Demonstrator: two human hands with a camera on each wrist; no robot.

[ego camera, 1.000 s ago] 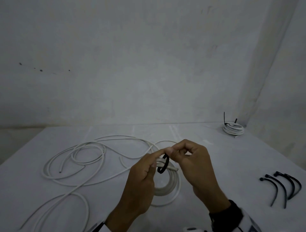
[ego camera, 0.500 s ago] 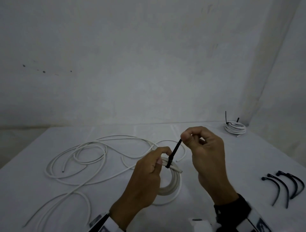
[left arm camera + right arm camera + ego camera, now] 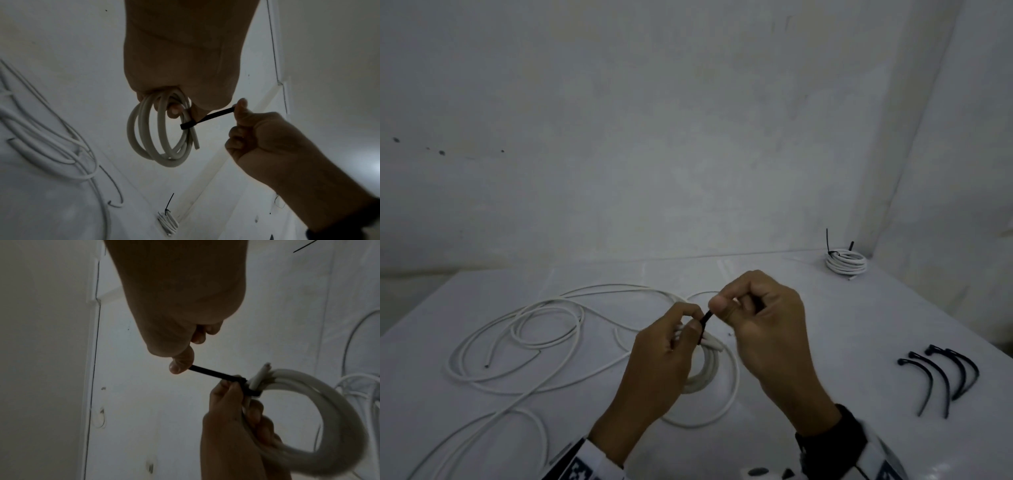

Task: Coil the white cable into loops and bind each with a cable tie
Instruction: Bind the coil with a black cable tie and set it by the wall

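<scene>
Working over the table [image 3: 791, 342], you have loose cable [image 3: 524, 342] sprawled across its left half in wide, untidy bends, one cut end lying inside them. Your left hand [image 3: 661, 363] is raised above the table near its middle, fingers curled round a small coil [image 3: 162, 139] of several turns that hangs below the fist; the coil's cut end sticks out just past the tie [image 3: 207, 118]. That black tie is wrapped round the coil's strands beside your left fingers [image 3: 226, 395]. Your right hand [image 3: 763, 325] is closed, thumb and forefinger pinching the tie's free tail, which runs straight between both hands. A finished coil [image 3: 846, 264], already tied, sits at the far right corner. Four spare ties [image 3: 941, 377] lie together at the right edge, well apart from your hands
</scene>
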